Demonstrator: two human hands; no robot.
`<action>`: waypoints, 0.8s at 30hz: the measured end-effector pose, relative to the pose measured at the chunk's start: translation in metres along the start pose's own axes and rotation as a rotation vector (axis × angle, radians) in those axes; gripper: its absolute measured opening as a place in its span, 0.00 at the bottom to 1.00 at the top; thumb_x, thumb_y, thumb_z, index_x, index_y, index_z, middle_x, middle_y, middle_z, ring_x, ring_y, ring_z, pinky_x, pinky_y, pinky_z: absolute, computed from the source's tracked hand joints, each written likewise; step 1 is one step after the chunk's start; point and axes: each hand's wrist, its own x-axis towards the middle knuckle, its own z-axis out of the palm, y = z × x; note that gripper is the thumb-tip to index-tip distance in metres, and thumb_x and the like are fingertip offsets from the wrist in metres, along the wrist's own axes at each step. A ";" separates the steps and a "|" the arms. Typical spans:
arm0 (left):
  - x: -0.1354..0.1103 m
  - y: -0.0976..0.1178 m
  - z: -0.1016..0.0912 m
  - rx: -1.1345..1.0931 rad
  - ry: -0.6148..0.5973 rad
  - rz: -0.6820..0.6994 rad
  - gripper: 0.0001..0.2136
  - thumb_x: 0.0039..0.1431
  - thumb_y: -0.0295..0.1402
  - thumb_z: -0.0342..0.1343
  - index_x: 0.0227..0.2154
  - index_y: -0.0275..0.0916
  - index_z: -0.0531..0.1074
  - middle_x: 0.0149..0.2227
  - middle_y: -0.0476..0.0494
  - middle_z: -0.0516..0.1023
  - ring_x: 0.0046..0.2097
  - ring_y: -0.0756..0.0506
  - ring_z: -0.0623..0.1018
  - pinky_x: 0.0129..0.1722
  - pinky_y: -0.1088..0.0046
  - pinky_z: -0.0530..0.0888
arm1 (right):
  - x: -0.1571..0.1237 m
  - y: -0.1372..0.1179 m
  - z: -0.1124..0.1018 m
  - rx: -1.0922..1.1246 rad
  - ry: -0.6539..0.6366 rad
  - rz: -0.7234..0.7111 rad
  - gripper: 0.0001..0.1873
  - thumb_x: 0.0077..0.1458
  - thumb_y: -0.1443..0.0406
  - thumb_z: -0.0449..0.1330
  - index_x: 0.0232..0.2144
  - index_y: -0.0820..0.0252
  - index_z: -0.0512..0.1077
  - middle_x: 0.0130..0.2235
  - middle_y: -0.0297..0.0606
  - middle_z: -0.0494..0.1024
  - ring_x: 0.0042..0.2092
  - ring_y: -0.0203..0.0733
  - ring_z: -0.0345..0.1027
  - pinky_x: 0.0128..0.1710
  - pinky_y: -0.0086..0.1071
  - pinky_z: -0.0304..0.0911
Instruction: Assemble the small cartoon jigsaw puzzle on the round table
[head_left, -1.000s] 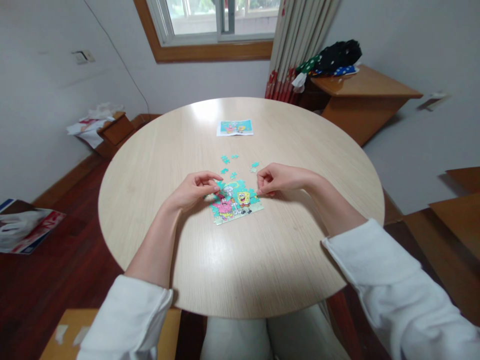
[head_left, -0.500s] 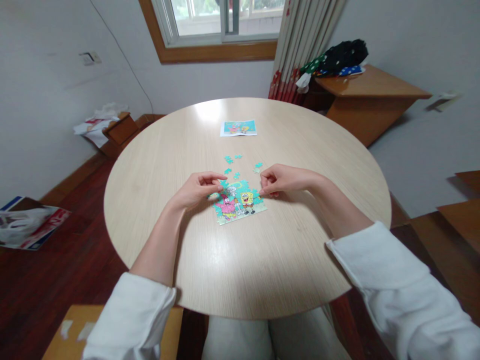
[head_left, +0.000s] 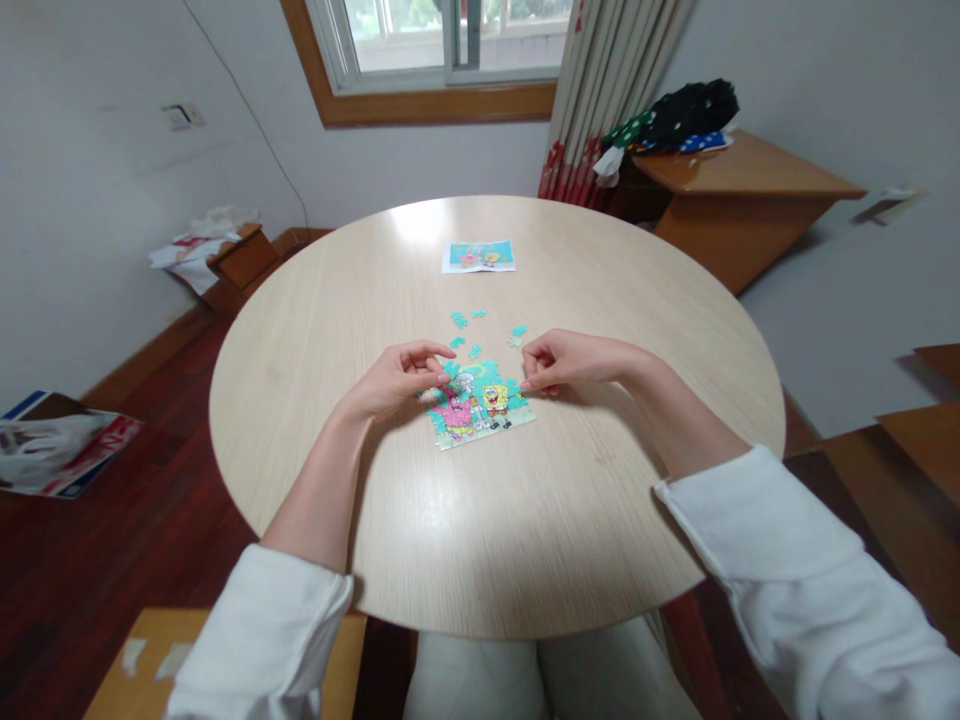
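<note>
**Puzzle work: both hands at the upper edge**

Head view. The left hand [head_left: 390,380] and right hand [head_left: 559,362] are pinched closed at the upper corners of the puzzle [head_left: 480,412]. Whether either nips a piece cannot be told. The puzzle, flat printed card, lies between them on the pale wood-grain worktop [head_left: 487,540]. Knobbed teal pieces [head_left: 459,320] lie just beyond the fingertips. Judged step: seating edge pieces. The next move calls for a fine pinch and matching the knobs.

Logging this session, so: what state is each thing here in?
jigsaw puzzle: partly assembled, flat on the table.
loose pieces: scattered beyond it, unjoined.
reference picture: face up, at the far side.
left hand: pinched at the puzzle's left edge.
right hand: pinched at its right edge.
curtain: gathered beside the window.
</note>
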 end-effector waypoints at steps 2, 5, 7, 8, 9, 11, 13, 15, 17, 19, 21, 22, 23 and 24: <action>0.000 0.001 0.001 0.001 -0.008 0.001 0.15 0.43 0.29 0.68 0.37 0.37 0.78 0.24 0.52 0.73 0.27 0.54 0.73 0.30 0.76 0.70 | 0.000 0.000 0.000 -0.006 -0.002 0.005 0.22 0.42 0.53 0.69 0.19 0.59 0.64 0.20 0.31 0.68 0.24 0.31 0.60 0.24 0.29 0.53; -0.001 0.002 0.001 0.002 -0.009 -0.003 0.16 0.43 0.28 0.68 0.38 0.37 0.79 0.25 0.52 0.73 0.27 0.54 0.72 0.30 0.75 0.70 | 0.000 -0.001 0.000 -0.011 -0.004 0.004 0.22 0.42 0.53 0.69 0.19 0.60 0.64 0.20 0.31 0.68 0.24 0.31 0.60 0.24 0.28 0.53; -0.001 0.002 0.001 0.013 -0.006 -0.012 0.15 0.43 0.28 0.68 0.38 0.37 0.79 0.24 0.51 0.73 0.27 0.54 0.72 0.31 0.75 0.70 | 0.000 -0.001 0.000 -0.011 -0.005 -0.004 0.22 0.42 0.53 0.69 0.19 0.60 0.63 0.20 0.31 0.69 0.24 0.31 0.60 0.24 0.28 0.53; -0.001 0.002 0.001 0.019 -0.006 -0.018 0.15 0.43 0.28 0.68 0.38 0.37 0.79 0.24 0.51 0.73 0.28 0.54 0.72 0.31 0.74 0.70 | 0.000 -0.001 0.000 -0.011 -0.005 -0.008 0.22 0.42 0.53 0.69 0.19 0.60 0.63 0.20 0.31 0.69 0.24 0.31 0.60 0.24 0.28 0.53; -0.001 0.001 0.001 0.025 -0.008 -0.025 0.15 0.43 0.28 0.68 0.38 0.37 0.80 0.24 0.51 0.73 0.28 0.53 0.72 0.32 0.73 0.71 | -0.001 -0.001 0.000 -0.010 -0.004 -0.010 0.22 0.42 0.53 0.69 0.19 0.60 0.63 0.20 0.31 0.69 0.24 0.31 0.60 0.24 0.28 0.53; -0.001 0.001 0.001 0.032 -0.011 -0.035 0.14 0.43 0.29 0.68 0.37 0.37 0.80 0.24 0.50 0.74 0.29 0.52 0.73 0.34 0.72 0.71 | -0.001 -0.001 0.000 -0.009 -0.003 -0.012 0.22 0.42 0.53 0.69 0.19 0.60 0.63 0.19 0.31 0.68 0.23 0.30 0.60 0.23 0.28 0.53; -0.001 0.001 0.001 0.033 -0.012 -0.039 0.14 0.43 0.29 0.68 0.37 0.37 0.80 0.25 0.49 0.75 0.30 0.51 0.74 0.34 0.71 0.72 | 0.000 0.000 0.000 -0.006 -0.004 -0.014 0.22 0.42 0.53 0.69 0.19 0.60 0.63 0.19 0.31 0.68 0.23 0.30 0.59 0.23 0.28 0.52; -0.001 0.000 0.001 0.034 -0.011 -0.035 0.14 0.42 0.29 0.68 0.37 0.37 0.80 0.25 0.49 0.75 0.30 0.51 0.74 0.34 0.71 0.72 | 0.000 0.000 0.000 0.000 -0.008 -0.018 0.22 0.42 0.53 0.69 0.18 0.60 0.63 0.19 0.31 0.68 0.23 0.30 0.60 0.23 0.28 0.52; 0.000 0.000 0.001 0.038 -0.012 -0.033 0.14 0.42 0.29 0.68 0.36 0.37 0.80 0.25 0.49 0.76 0.30 0.51 0.75 0.33 0.71 0.72 | 0.000 0.001 0.000 0.006 -0.012 -0.019 0.22 0.42 0.53 0.69 0.18 0.60 0.63 0.19 0.31 0.69 0.23 0.30 0.60 0.23 0.28 0.52; 0.000 0.000 0.001 0.041 -0.017 -0.033 0.14 0.42 0.29 0.68 0.36 0.37 0.79 0.25 0.49 0.75 0.30 0.51 0.75 0.33 0.71 0.72 | 0.001 0.001 0.000 0.013 -0.012 -0.017 0.22 0.42 0.53 0.70 0.18 0.60 0.63 0.19 0.31 0.68 0.23 0.30 0.60 0.23 0.28 0.53; 0.000 0.000 0.000 0.042 -0.021 -0.032 0.13 0.43 0.29 0.67 0.36 0.37 0.79 0.24 0.49 0.75 0.29 0.51 0.75 0.33 0.71 0.72 | 0.001 0.002 0.000 0.020 -0.010 -0.017 0.22 0.42 0.53 0.70 0.19 0.60 0.63 0.19 0.31 0.68 0.23 0.31 0.60 0.23 0.28 0.53; 0.000 0.000 0.000 0.043 -0.023 -0.030 0.13 0.43 0.29 0.67 0.36 0.37 0.79 0.24 0.50 0.74 0.29 0.51 0.75 0.33 0.72 0.71 | 0.001 0.003 0.000 0.023 -0.010 -0.018 0.22 0.42 0.53 0.70 0.19 0.60 0.63 0.19 0.31 0.68 0.23 0.31 0.61 0.23 0.28 0.54; 0.000 0.000 0.000 0.046 -0.025 -0.027 0.13 0.43 0.29 0.67 0.36 0.37 0.78 0.24 0.50 0.74 0.29 0.52 0.74 0.33 0.72 0.71 | 0.001 0.003 0.000 0.024 -0.011 -0.018 0.22 0.42 0.53 0.70 0.19 0.60 0.63 0.19 0.30 0.69 0.23 0.31 0.61 0.23 0.28 0.54; 0.000 -0.001 0.000 0.049 -0.025 -0.022 0.13 0.43 0.29 0.67 0.36 0.37 0.78 0.24 0.50 0.73 0.29 0.52 0.74 0.33 0.72 0.71 | 0.001 0.003 0.000 0.025 -0.012 -0.019 0.22 0.42 0.53 0.70 0.19 0.60 0.63 0.19 0.31 0.69 0.23 0.31 0.61 0.23 0.28 0.54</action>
